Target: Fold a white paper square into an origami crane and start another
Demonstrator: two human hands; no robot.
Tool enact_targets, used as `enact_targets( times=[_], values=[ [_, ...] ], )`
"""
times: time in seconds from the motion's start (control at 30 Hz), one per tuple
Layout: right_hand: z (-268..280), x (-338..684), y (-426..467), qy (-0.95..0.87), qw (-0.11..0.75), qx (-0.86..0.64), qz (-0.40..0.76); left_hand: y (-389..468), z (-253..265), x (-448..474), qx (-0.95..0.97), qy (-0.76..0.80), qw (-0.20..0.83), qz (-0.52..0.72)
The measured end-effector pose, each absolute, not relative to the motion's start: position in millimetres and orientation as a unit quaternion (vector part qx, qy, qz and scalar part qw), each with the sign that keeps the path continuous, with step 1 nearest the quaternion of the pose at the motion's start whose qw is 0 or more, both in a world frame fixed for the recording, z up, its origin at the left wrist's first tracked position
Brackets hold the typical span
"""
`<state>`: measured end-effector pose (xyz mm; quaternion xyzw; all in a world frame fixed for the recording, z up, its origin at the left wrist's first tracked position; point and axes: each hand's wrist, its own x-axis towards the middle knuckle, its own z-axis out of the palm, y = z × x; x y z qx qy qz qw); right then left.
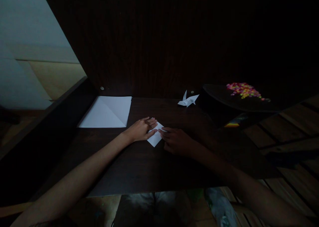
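Observation:
A small folded sheet of white paper [155, 140] lies on the dark wooden desk, turned so that one corner points toward me. Over its left side rests my left hand [141, 130], palm down with the fingers stretched out flat. My right hand [177, 140] touches the paper's right edge with its extended index finger; the other fingers are partly curled and lie in shadow. Part of the paper is covered by both hands. Beyond them stands a folded white paper crane [188, 100], touched by neither hand.
To the left lies a stack of white paper [107, 112], its top sheet creased diagonally. A raised dark shelf [216, 99] at right bears a heap of colourful small pieces [243, 90]. A dark panel [149, 44] rises behind the desk [119, 173], and a side board [45, 127] bounds the left.

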<state>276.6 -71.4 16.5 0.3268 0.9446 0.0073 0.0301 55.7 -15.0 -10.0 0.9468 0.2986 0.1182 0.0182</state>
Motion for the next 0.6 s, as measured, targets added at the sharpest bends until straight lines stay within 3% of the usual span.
enact_targets(
  times=[0.4,0.6],
  values=[
    [5.7,286.7,-71.3,0.942,-0.127,0.311,-0.021,-18.0,-2.7,48.4,0.949,0.284,0.092,0.102],
    [1.3,281.8,-58.9,0.941,-0.12,0.315,-0.021,-18.2,-2.7,48.2,0.944,0.288,0.119,0.113]
  ],
)
